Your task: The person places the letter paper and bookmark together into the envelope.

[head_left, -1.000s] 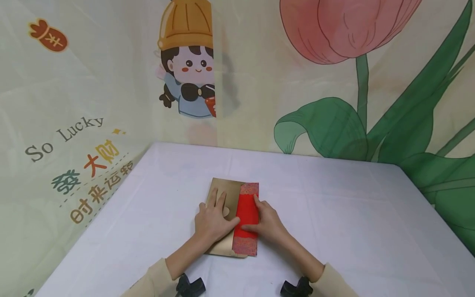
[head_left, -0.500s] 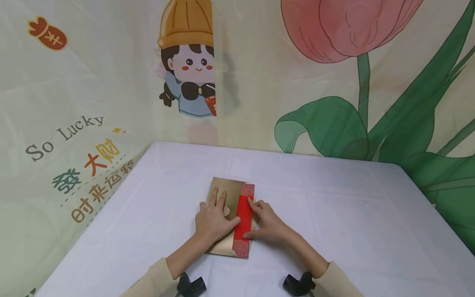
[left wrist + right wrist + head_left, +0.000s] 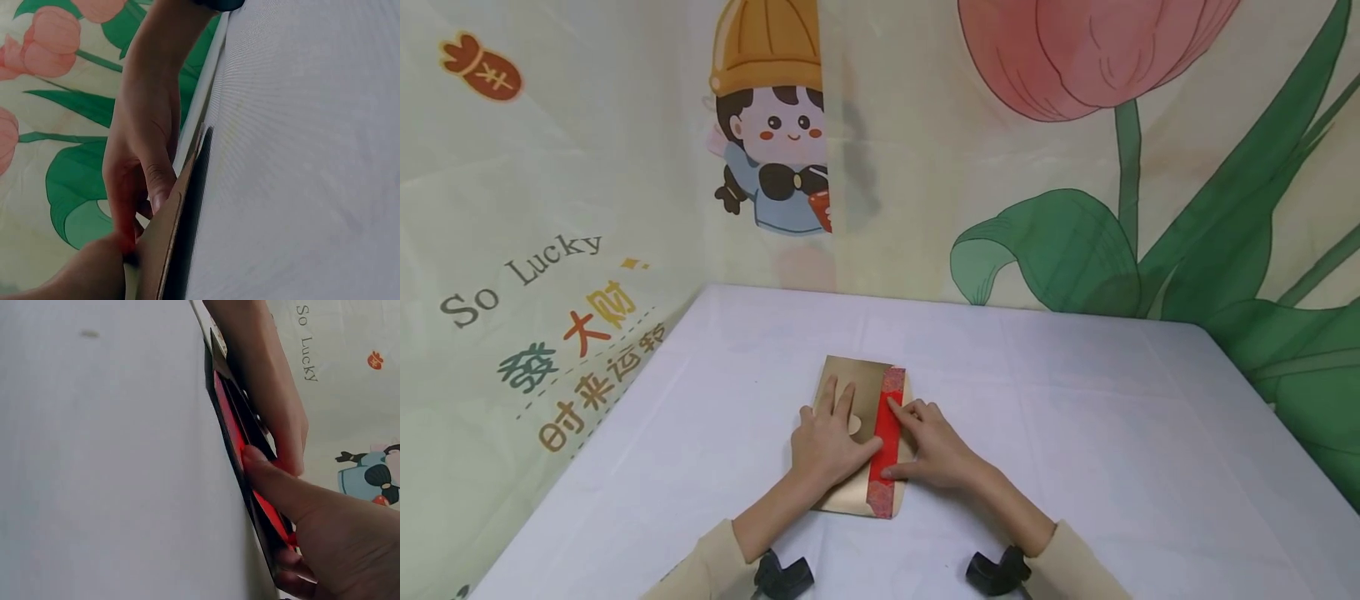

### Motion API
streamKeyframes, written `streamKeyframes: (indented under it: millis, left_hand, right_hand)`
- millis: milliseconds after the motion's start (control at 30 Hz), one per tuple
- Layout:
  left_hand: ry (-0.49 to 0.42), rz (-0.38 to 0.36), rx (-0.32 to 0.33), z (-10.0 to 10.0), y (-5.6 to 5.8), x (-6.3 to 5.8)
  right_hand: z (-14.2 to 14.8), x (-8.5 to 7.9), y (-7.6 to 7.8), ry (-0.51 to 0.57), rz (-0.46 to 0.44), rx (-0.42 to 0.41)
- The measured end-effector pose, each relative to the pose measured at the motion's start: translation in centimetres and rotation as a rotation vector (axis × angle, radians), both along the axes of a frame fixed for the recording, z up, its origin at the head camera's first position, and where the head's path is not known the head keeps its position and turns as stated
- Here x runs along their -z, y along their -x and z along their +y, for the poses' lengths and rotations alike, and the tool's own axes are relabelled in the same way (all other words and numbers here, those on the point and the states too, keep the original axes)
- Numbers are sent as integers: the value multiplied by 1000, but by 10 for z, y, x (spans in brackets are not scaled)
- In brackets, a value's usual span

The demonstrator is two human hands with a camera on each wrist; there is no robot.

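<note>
A gold envelope [image 3: 865,375] with a small round tab lies on the white table. My left hand [image 3: 825,446] rests on it with the fingers spread, the thumb reaching to the edge of a red envelope [image 3: 890,429]. That red envelope, patterned at both ends, lies partly under the gold upper layer, and its left part is hidden. My right hand [image 3: 943,450] holds its right side by thumb and fingers. In the right wrist view, the thumb lies against the red strip [image 3: 232,419] between the gold envelope's layers. The left wrist view shows the gold envelope [image 3: 165,231] edge-on.
A white cloth covers the table [image 3: 1097,417]. Behind it hangs a printed backdrop [image 3: 895,167] with a tulip, a cartoon figure and lettering. Black wrist camera mounts [image 3: 785,575] sit under both forearms.
My right hand has moved left, sliding the red envelope further under the gold layer. Its visible strip is narrower, and gold now shows to its right. The left hand stays in place.
</note>
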State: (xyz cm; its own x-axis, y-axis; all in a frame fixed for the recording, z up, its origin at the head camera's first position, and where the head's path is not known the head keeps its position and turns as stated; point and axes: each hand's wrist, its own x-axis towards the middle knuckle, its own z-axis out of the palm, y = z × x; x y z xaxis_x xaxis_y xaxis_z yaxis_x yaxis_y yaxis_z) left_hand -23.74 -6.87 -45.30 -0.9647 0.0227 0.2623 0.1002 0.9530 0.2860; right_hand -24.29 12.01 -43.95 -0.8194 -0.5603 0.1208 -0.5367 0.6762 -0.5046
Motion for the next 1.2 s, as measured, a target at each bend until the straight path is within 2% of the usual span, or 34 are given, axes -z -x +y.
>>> streamKeyframes:
  millis: [167, 267, 333, 433, 633, 1200]
  left_hand:
    - [3, 3, 6, -1, 1, 1]
    - [4, 9, 13, -1, 1, 1]
    - [3, 14, 16, -1, 1, 2]
    - [9, 22, 18, -1, 2, 2]
    - [19, 25, 7, -2, 2, 3]
    - [25, 6, 7, 0, 3, 2]
  right_hand:
    - [10, -3, 2, -16, -46, 39]
    - [15, -2, 2, -14, -81, 7]
    - [15, 2, 2, -22, -69, -22]
    - [11, 7, 2, -25, -4, -45]
    - [3, 12, 0, -43, 88, -16]
    - [-7, 15, -4, -54, 120, 57]
